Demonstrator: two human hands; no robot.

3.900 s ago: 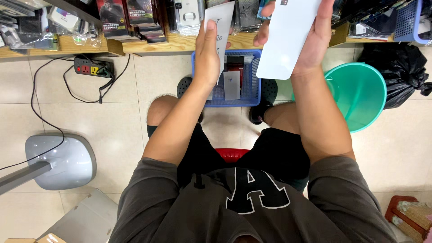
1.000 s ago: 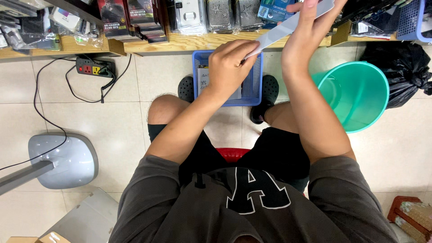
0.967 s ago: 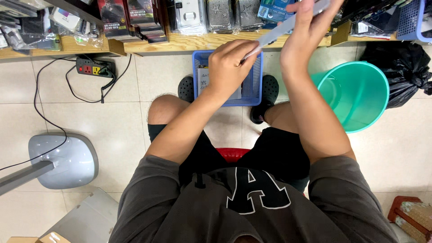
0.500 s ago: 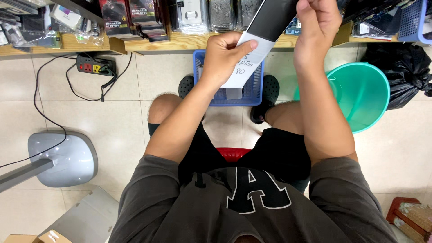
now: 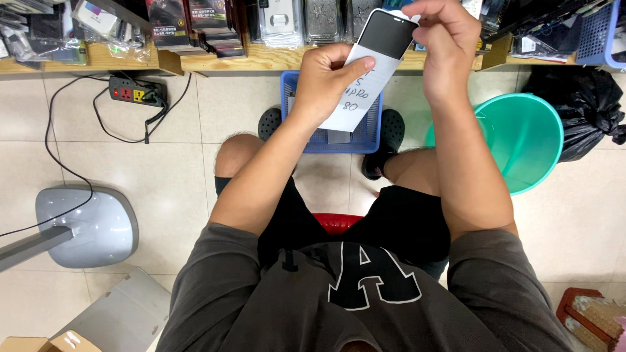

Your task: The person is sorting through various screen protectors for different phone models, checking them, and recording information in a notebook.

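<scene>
I sit on a red stool (image 5: 339,223), both hands raised in front of me. My left hand (image 5: 329,81) grips a white paper sleeve (image 5: 357,98) with handwriting on it, thumb pressed on its face. My right hand (image 5: 443,42) pinches the top of a black glass screen protector (image 5: 388,34) that sticks partly out of the sleeve's upper end. Below the hands, between my feet, stands a blue plastic basket (image 5: 372,133) with a few flat packs in it.
A teal bucket (image 5: 525,140) stands at my right, a black bag (image 5: 577,107) beyond it. A wooden shelf (image 5: 261,58) of packaged phone accessories runs along the top. A power strip (image 5: 134,91) with cables and a grey fan base (image 5: 88,225) lie left.
The white sleeve went from edge-on to facing me. My right hand has drawn the black protector farther out of its top, while the left hand keeps hold of the sleeve.
</scene>
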